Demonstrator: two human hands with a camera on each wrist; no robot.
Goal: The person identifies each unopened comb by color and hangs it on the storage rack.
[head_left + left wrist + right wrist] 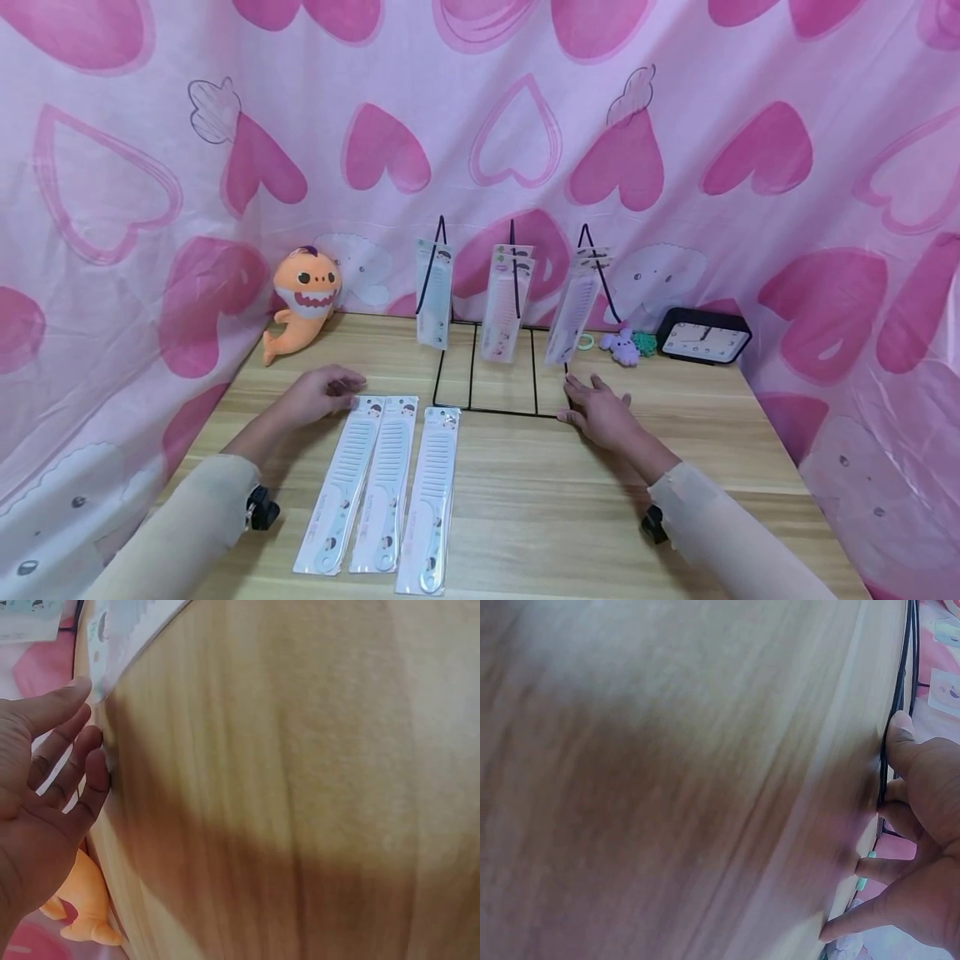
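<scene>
My left hand [321, 395] is beside the top end of the leftmost packaged comb [341, 487], fingers loosely bent. Its thumb tip is right at the corner of the clear package [100, 675] in the left wrist view. Two more packaged combs [386, 483] [429, 500] lie to the right of that one, all pale and long-toothed. My right hand [606, 414] rests with spread fingers at the front right corner of a black wire display rack [502, 412]. In the right wrist view its thumb meets the black wire [892, 739], while other fingertips touch the tabletop.
On the rack's upright hooks hang a bluish packaged comb [433, 300], pink ones [504, 312] and purple ones [573, 317]. An orange shark plush [306, 292] is at the back left. Behind my right hand stand a purple toy [622, 346] and a black clock [705, 336]. Heart-printed curtains enclose the table [570, 517].
</scene>
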